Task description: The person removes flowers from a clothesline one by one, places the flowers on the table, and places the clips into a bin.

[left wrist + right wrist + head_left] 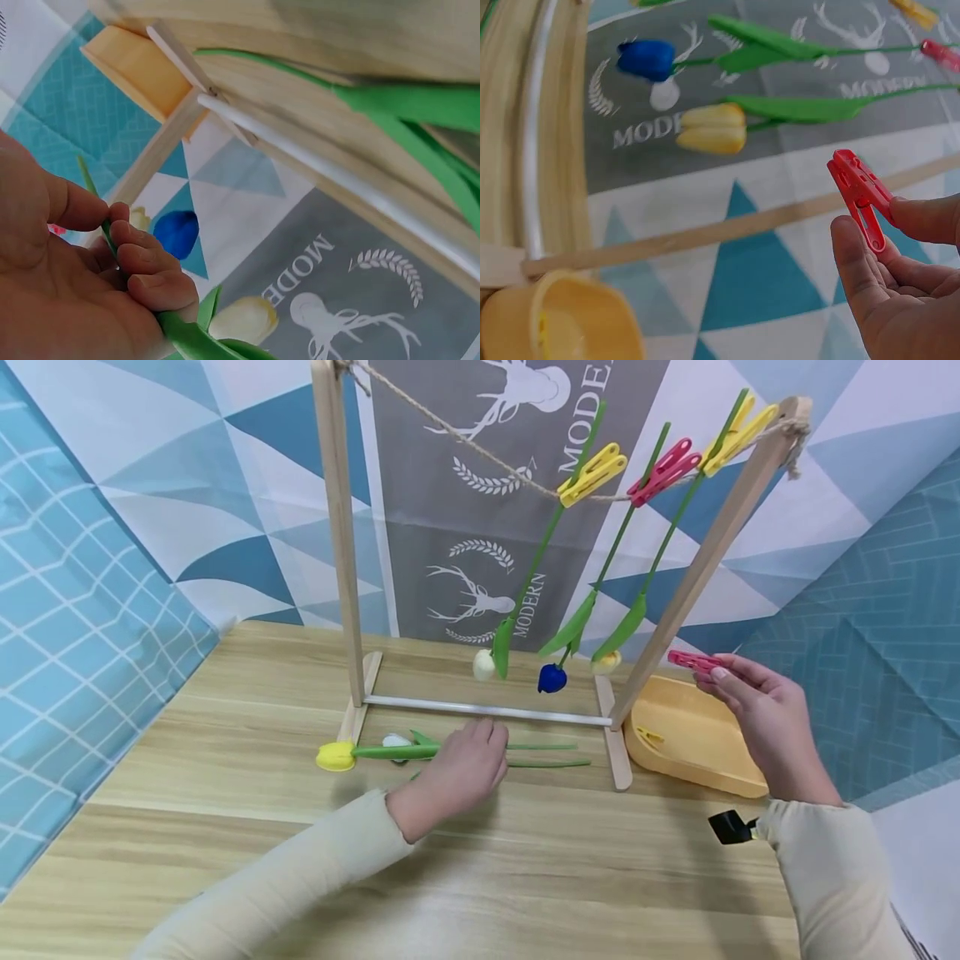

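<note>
My left hand (pixel 467 762) curls its fingers round the green stem of an artificial tulip (pixel 182 336), low over the wooden table. In the head view a yellow tulip (pixel 336 757) and a white tulip (pixel 397 743) lie left of this hand; which one it grips I cannot tell. A second tulip stem with leaves (pixel 405 105) rests on the table. At the right, my right hand (pixel 771 714) pinches a pink-red clothespin (pixel 859 196) between thumb and fingers, beside the rack's right post. No stem is in that clothespin.
A wooden rack (pixel 339 527) carries a sagging twine line (pixel 465 439). White, blue and pale yellow tulips (pixel 552 677) hang head-down from yellow and pink clothespins (pixel 592 475). A yellow tray (pixel 701 768) holding a yellow clothespin stands at the right. A white bar (pixel 487 711) spans the rack's base.
</note>
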Demonstrator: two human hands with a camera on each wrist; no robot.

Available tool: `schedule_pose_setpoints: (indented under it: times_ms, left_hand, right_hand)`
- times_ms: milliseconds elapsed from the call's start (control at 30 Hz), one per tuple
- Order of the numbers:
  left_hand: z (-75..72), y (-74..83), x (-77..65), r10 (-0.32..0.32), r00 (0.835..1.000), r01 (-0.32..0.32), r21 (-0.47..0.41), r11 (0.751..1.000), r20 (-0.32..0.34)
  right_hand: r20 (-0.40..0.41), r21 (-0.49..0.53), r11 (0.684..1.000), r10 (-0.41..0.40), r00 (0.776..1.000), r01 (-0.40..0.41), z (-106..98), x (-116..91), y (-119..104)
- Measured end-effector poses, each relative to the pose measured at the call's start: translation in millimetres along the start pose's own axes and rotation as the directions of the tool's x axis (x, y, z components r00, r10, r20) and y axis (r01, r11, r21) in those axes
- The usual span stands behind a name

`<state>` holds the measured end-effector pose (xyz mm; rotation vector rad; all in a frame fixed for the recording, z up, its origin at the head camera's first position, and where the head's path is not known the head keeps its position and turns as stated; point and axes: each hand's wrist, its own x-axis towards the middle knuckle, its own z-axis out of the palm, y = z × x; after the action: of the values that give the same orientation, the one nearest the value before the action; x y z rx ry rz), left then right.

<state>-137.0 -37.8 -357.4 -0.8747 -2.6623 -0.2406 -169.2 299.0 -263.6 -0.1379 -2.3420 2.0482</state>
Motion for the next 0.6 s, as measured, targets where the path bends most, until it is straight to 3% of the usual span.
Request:
schedule_pose_setpoints:
  times_ms: [100,367,500,600]
  left_hand:
    - [5.8,2.3,-1.9,0.010,1.000,-0.010,0.025,1.000,0.024]
    - [26.8,8.4,-5.9,-0.011,0.996,0.006,0.059,0.998,0.092]
    - [38.6,11.0,-8.1,0.008,0.997,-0.017,0.120,0.993,0.073]
    - [45.2,13.1,-8.5,0.028,0.993,-0.050,0.194,0.980,0.116]
  right_hand:
    - [0.011,0.014,1.000,0.019,1.000,-0.020,-6,3,12]
    - [0.038,-0.069,0.992,0.105,0.994,-0.103,-19,15,45]
    - [0.061,-0.182,0.978,0.118,0.991,-0.105,-24,23,63]
    - [0.064,-0.291,0.951,0.129,0.990,-0.105,-27,31,76]
